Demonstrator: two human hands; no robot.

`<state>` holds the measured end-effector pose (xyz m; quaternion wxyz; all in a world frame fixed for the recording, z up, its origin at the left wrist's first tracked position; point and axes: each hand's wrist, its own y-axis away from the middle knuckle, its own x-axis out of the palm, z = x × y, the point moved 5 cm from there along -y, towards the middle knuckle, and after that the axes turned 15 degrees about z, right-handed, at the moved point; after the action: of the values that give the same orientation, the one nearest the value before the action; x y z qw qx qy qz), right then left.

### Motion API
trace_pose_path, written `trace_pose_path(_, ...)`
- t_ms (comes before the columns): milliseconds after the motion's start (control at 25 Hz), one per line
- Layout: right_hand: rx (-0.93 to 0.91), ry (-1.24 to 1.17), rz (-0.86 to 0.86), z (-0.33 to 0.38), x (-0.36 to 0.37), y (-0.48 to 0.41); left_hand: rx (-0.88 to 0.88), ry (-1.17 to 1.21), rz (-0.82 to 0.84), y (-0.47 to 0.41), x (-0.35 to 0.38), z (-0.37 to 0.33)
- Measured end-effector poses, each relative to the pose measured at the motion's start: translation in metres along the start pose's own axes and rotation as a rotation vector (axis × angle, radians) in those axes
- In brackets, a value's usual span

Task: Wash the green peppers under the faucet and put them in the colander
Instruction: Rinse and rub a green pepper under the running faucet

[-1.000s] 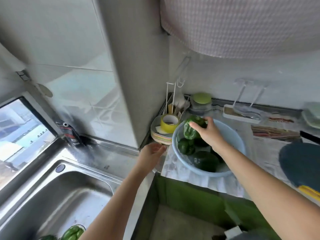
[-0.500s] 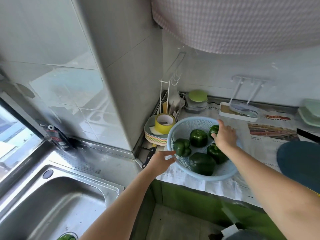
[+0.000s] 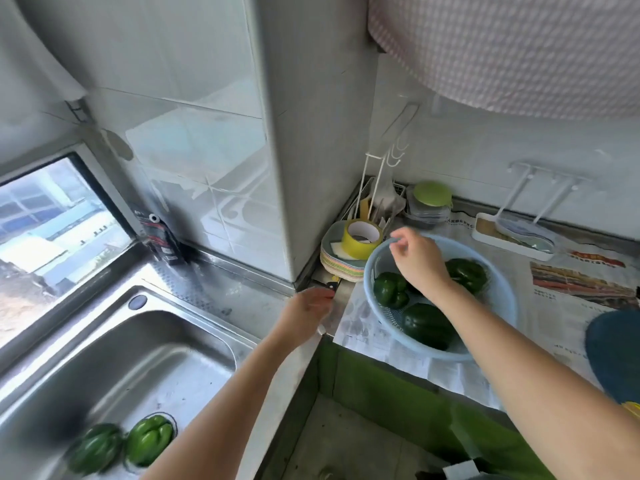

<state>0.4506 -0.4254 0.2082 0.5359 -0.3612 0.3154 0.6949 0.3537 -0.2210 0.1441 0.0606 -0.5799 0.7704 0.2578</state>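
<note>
Glossy white wall tiles (image 3: 180, 133) cover the wall behind a stainless steel sink (image 3: 138, 358) and wrap a square pillar (image 3: 311, 133) that juts out at the corner. At the left a dark-framed window (image 3: 45, 230) lets in daylight, with pale buildings outside. Right of the pillar runs a counter spread with newspaper (image 3: 571, 282) above a green cabinet front (image 3: 398, 386) and grey floor (image 3: 346, 441), and a pink checked cloth (image 3: 502, 46) hangs overhead.

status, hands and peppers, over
right hand empty over colander; left hand at counter edge, grip unclear. three peppers in colander, two peppers in sink. knife by left hand.
</note>
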Motion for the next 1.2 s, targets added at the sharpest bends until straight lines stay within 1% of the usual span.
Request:
trace_pose_path(80, -0.147, -0.033, 0.086, 0.058, 0.023, 0.015, -0.003, 0.004, -0.107, 0.035, -0.024, 0.014)
trace_pose_path(160, -0.244, -0.018, 0.161, 0.109, 0.058, 0.035, -0.066, 0.028, -0.234, 0.078, -0.047, 0.04)
trace_pose_path(280, -0.369, 0.012, 0.304, 0.165, 0.118, 0.065, -0.244, 0.021, -0.409, 0.145, -0.076, 0.089)
trace_pose_path(480, -0.523, 0.011, 0.576, 0.232, 0.227, 0.108, -0.542, 0.08, -0.579, 0.255, -0.088, 0.196)
trace_pose_path(560, -0.539, 0.031, 0.664, 0.248, 0.27, 0.117, -0.657, 0.211, -0.573, 0.287, -0.083, 0.243)
trace_pose_path(680, -0.503, 0.081, 0.823, 0.258, 0.329, 0.121, -0.862, 0.392, -0.462, 0.324, -0.061, 0.292)
trace_pose_path(760, -0.473, 0.138, 0.923, 0.259, 0.367, 0.121, -0.942, 0.46, -0.394, 0.338, -0.045, 0.309)
trace_pose_path(840, -0.447, 0.174, 0.996, 0.262, 0.403, 0.114, -0.972, 0.519, -0.402, 0.344, -0.038, 0.319)
trace_pose_path(960, -0.48, 0.282, 1.071, 0.272, 0.445, 0.103, -0.995, 0.552, -0.392, 0.344, -0.041, 0.325)
trace_pose_path(1080, -0.506, 0.353, 1.194, 0.279, 0.491, 0.096, -1.023, 0.67, -0.412, 0.347, -0.041, 0.331)
trace_pose_path(1200, -0.525, 0.433, 1.252, 0.276, 0.529, 0.095, -1.015, 0.806, -0.466, 0.352, -0.039, 0.333)
